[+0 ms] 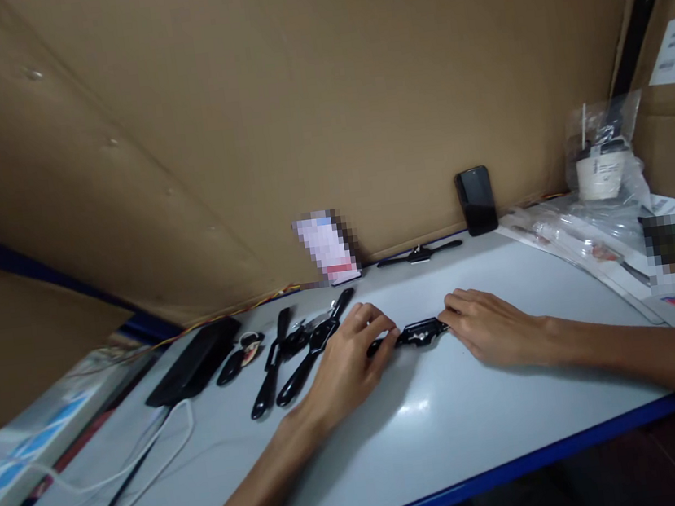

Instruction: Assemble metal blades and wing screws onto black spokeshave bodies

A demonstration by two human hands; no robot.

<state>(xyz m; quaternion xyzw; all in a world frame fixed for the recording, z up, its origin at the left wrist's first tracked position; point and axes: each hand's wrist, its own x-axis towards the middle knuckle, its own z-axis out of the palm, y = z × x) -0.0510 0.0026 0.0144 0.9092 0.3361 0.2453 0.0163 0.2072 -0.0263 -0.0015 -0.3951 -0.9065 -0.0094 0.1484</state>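
A black spokeshave (419, 332) with a two-handled metal body is held level just over the light table, between my two hands. My left hand (350, 358) is closed, thumb and fingertips pinching its left handle. On the other side, the fingers of my right hand (488, 328) wrap round the right handle and hide most of it. Left of my left hand lie more black spokeshave bodies (272, 376), one of them (303, 370) partly behind that hand, with small dark parts among them. Another spokeshave (419, 254) rests at the table's back edge.
Two phones lean against the cardboard wall, one lit (328, 246) and one dark (477, 200). At left are keys with a fob (239, 364), a black power bank (194, 361), white cables and a power strip (42, 453). Plastic bags (587, 235) and a cup (600, 175) stand at right.
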